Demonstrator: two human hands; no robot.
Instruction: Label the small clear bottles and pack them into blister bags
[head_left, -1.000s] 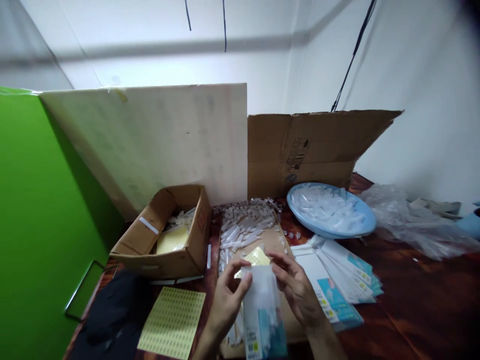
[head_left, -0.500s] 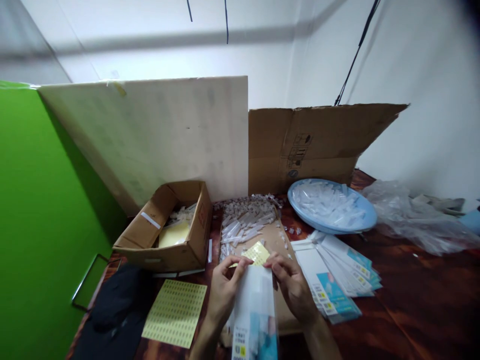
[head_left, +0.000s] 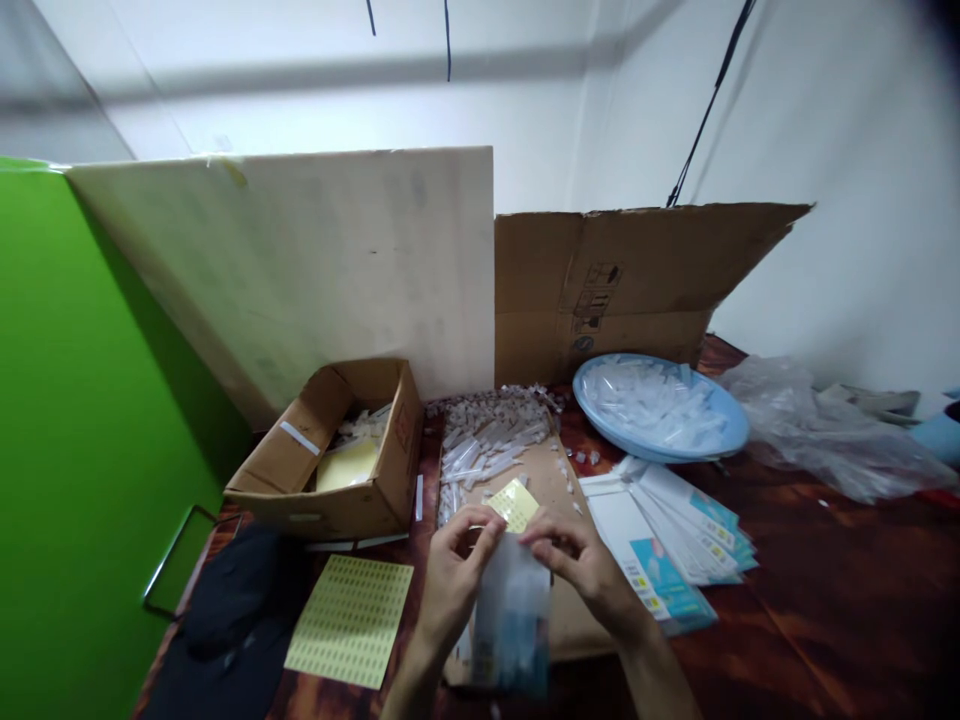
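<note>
My left hand point(head_left: 452, 575) and my right hand point(head_left: 581, 570) both pinch the top edge of a clear plastic pouch point(head_left: 511, 620) with a white and blue card inside, held upright near the table's front edge. The pouch is blurred by motion. Just beyond my fingers a small yellow label sheet point(head_left: 513, 502) lies on a brown cardboard mat point(head_left: 551, 480). White plastic pieces point(head_left: 487, 440) are heaped at the mat's far end.
A fan of packaged white and blue cards point(head_left: 667, 545) lies right of my hands. A blue dish point(head_left: 731, 440) holds clear bags. An open cardboard box point(head_left: 330, 465) stands left, a big yellow label sheet point(head_left: 349, 620) and black cloth point(head_left: 225, 630) in front. Crumpled plastic point(head_left: 825, 430) lies right.
My fingers have drawn closer together on the pouch's top edge, and the pouch has sunk a little and turned blurry. The view tilted slightly.
</note>
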